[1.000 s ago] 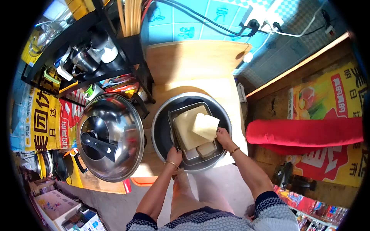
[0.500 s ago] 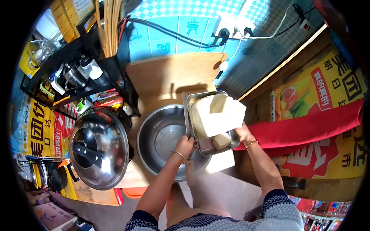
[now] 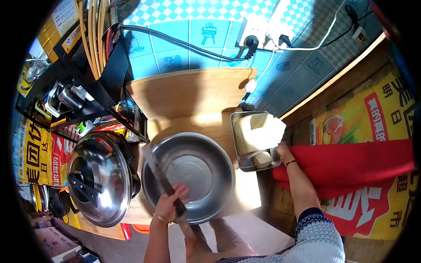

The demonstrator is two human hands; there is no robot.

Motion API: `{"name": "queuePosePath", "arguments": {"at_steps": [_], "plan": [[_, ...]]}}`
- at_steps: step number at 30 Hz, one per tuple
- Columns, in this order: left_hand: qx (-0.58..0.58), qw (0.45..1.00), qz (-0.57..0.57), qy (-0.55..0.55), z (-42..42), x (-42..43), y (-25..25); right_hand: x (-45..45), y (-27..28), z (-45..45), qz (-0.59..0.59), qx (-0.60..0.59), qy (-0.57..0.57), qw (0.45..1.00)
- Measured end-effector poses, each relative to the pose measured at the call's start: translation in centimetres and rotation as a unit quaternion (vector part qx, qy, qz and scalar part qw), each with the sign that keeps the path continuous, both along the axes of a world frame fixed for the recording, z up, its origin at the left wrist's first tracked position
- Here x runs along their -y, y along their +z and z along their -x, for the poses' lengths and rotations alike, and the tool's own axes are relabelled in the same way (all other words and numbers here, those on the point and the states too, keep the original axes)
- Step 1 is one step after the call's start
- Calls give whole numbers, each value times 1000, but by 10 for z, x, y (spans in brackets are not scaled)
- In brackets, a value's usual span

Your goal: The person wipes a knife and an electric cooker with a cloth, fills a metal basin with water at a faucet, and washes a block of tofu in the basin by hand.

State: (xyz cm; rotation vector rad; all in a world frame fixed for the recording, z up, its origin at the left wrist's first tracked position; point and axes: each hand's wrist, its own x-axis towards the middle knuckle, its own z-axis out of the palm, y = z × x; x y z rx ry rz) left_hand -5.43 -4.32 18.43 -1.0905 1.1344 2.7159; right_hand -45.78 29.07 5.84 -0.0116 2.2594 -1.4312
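Observation:
A wide steel bowl (image 3: pixel 226 168) stands on the wooden table in front of me. To its right is a rectangular metal tray (image 3: pixel 240 158) with a large pale block (image 3: pixel 256 131) and a smaller cream-coloured lump (image 3: pixel 262 159) in it. My right hand (image 3: pixel 286 154) is closed on the tray's right side, its fingers partly hidden. Over the bowl's left part, my left hand (image 3: pixel 165 205) holds a long narrow grey-brown strip (image 3: pixel 158 172), slanting across the rim. Motion blurs the strip, and its kind cannot be told. Some left fingers stretch out past it.
A lidded pot (image 3: pixel 98 179) stands left of the bowl. Behind it is a black rack (image 3: pixel 116 81) with chopsticks and bottles. A wooden board (image 3: pixel 193 92) leans on the tiled wall, below plugged-in cables (image 3: pixel 184 41). Red cloth (image 3: pixel 351 164) lies at the right.
The tray has moved from over the bowl to its right. My left hand has left the tray and swung left over the bowl with the strip. My right hand stays at the tray.

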Motion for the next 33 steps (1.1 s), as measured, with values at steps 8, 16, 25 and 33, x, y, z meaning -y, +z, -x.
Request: {"name": "queuePosePath", "arguments": {"at_steps": [8,16,25,33], "plan": [[77,993,-40,74,-50,-22,-5,45,-35,19,12,26,2,1000],[76,990,-65,102,-78,-32,-1,83,-84,1,51,67,33,996],[59,993,-54,87,-83,-38,5,120,-19,-29,-71,-192,73,976],[-27,995,41,90,-92,-59,44,155,107,-284,104,-66,400,908]]}}
